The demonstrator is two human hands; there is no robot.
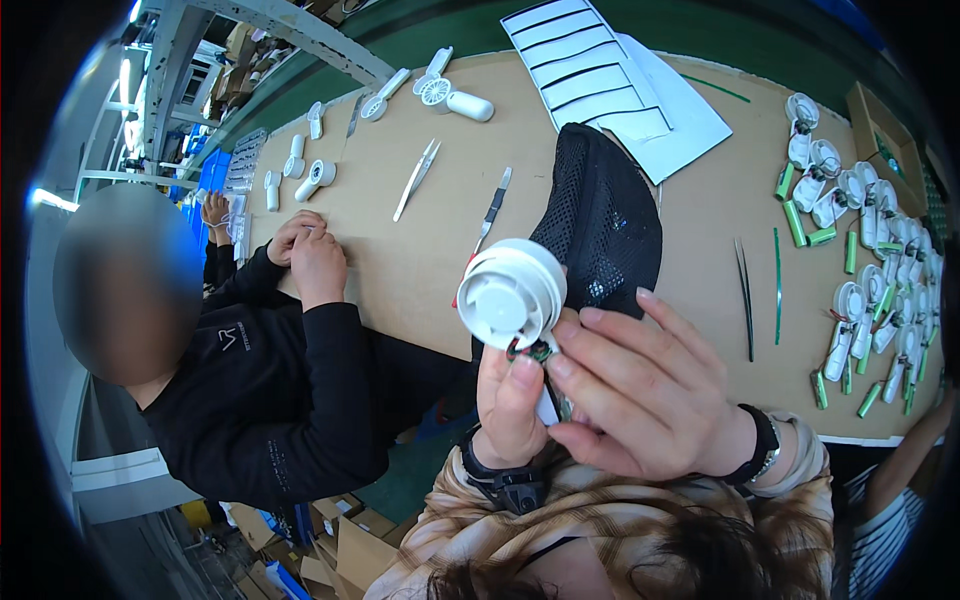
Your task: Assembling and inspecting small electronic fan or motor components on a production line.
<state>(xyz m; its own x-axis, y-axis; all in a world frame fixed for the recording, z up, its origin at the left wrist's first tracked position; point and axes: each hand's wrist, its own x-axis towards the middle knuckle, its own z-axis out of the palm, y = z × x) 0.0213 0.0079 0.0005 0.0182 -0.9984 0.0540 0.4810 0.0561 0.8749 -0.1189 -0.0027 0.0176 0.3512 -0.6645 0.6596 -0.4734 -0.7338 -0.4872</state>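
Observation:
A small white handheld fan (512, 290) is up in front of me, its round head turned toward the camera. Thin wires show at its neck. My left hand (512, 400) grips it from below, the thumb pressed beside the wires. From the right, my right hand (645, 395) holds the neck between fingertips and thumb, its outer fingers stretched out. The lower part of the fan is mostly hidden by my hands. Just behind lies a black mesh item (600, 220) on the table (400, 265).
Silver tweezers (416, 180), a slim red-handled tool (490, 215) and dark tweezers (744, 300) lie about. White sheets (680, 110) rest at the back. Many fan parts with green cells (850, 320) fill the right, near a cardboard box (880, 150). A co-worker (260, 390) sits left.

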